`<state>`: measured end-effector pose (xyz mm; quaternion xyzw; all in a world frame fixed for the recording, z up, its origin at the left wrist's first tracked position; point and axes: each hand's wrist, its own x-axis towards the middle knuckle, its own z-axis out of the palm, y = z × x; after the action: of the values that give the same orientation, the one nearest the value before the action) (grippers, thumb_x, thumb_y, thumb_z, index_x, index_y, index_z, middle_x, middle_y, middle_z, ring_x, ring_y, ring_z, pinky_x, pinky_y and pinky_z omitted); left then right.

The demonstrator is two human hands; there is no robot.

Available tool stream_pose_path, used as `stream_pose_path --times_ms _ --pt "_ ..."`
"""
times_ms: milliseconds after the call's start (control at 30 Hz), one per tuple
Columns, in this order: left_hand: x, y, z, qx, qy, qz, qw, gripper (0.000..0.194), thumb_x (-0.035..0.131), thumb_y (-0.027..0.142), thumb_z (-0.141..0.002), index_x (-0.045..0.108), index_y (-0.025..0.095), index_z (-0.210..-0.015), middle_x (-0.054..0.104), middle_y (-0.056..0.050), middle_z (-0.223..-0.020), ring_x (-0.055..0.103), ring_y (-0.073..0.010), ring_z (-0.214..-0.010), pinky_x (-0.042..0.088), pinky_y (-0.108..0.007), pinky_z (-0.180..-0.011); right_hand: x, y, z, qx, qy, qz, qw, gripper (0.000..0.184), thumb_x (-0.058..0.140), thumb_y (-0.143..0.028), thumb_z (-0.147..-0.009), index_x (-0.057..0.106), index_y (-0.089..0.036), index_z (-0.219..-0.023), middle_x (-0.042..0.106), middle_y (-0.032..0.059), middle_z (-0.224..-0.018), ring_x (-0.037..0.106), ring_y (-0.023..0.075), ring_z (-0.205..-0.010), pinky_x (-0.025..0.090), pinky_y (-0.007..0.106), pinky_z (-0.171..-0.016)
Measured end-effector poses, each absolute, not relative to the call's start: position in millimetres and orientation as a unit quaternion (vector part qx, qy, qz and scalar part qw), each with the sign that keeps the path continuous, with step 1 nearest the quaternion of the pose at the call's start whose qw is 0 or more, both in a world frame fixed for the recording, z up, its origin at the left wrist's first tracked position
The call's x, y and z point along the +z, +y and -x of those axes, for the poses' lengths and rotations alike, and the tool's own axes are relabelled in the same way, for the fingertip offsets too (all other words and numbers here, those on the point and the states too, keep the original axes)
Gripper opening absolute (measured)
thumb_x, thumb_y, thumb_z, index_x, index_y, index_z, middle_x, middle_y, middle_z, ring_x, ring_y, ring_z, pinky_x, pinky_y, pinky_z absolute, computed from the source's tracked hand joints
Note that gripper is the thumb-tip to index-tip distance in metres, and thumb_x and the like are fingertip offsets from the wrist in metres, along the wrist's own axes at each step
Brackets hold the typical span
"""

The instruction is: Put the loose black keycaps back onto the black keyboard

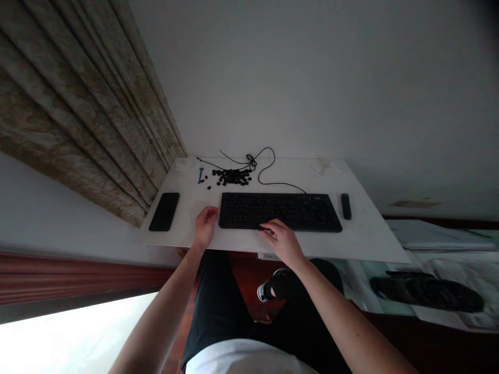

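Note:
A black keyboard lies across a white table, its cable looping away behind it. My left hand rests at the keyboard's left end, fingers curled against its edge. My right hand sits on the keyboard's front edge near the middle, fingertips bent onto the keys. Whether either hand holds anything small I cannot make out. A pile of several loose black keycaps lies behind the keyboard, with a small blue tool to its left.
A black phone lies at the table's left. A small black stick-shaped device lies right of the keyboard. A curtain hangs at left. A dark slipper lies on the floor at right. My knees are under the table.

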<state>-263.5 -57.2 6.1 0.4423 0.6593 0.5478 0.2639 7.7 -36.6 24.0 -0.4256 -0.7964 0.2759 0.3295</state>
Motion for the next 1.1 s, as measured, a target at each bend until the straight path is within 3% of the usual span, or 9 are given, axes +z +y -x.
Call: stream_pose_path --times_ms 133,400,667,867,1100 --pt "6 -59 266 0.547 0.655 -0.449 0.266 0.013 0.058 0.027 -0.083 0.067 0.021 -0.09 0.069 -0.003 -0.088 0.064 -0.0194 -0.087 0.05 -0.032 -0.084 30 -45 33 0.241 -0.841 0.384 0.294 0.018 0.06 -0.032 -0.095 0.073 -0.025 -0.105 0.067 0.0076 -0.098 0.065 0.0232 -0.093 0.054 0.038 -0.084" --pt "7 -59 267 0.503 0.666 -0.488 0.255 0.016 0.058 0.027 -0.084 0.069 0.02 -0.092 0.07 -0.003 -0.089 0.064 -0.0194 -0.085 0.05 -0.032 -0.081 23 -68 59 0.25 -0.869 0.348 0.249 0.018 0.059 -0.025 -0.095 0.071 -0.025 -0.109 0.068 0.007 -0.102 0.065 0.0224 -0.094 0.054 0.038 -0.085" --pt "8 -60 263 0.479 0.663 -0.526 0.232 0.015 0.057 0.025 -0.085 0.07 0.021 -0.093 0.07 -0.004 -0.091 0.064 -0.0191 -0.086 0.05 -0.032 -0.081 23 -31 -29 0.194 -0.814 0.453 0.308 0.024 0.054 -0.035 -0.097 0.071 -0.024 -0.111 0.067 0.0084 -0.099 0.066 0.0241 -0.094 0.055 0.04 -0.085" --pt "8 -61 262 0.477 0.658 -0.538 0.223 0.015 0.058 0.028 -0.085 0.069 0.021 -0.093 0.069 -0.003 -0.09 0.064 -0.0188 -0.085 0.051 -0.032 -0.079 11 -23 -106 0.153 -0.766 0.529 0.332 0.035 0.052 -0.046 -0.097 0.072 -0.02 -0.11 0.068 0.0098 -0.099 0.067 0.0226 -0.084 0.056 0.038 -0.075" --pt "8 -60 262 0.473 0.664 -0.537 0.216 0.015 0.058 0.029 -0.085 0.07 0.022 -0.091 0.069 -0.003 -0.089 0.063 -0.0186 -0.083 0.051 -0.033 -0.08 -7 -28 -127 0.151 -0.74 0.545 0.364 0.037 0.053 -0.05 -0.095 0.072 -0.02 -0.108 0.069 0.0092 -0.096 0.066 0.0198 -0.075 0.055 0.036 -0.072"
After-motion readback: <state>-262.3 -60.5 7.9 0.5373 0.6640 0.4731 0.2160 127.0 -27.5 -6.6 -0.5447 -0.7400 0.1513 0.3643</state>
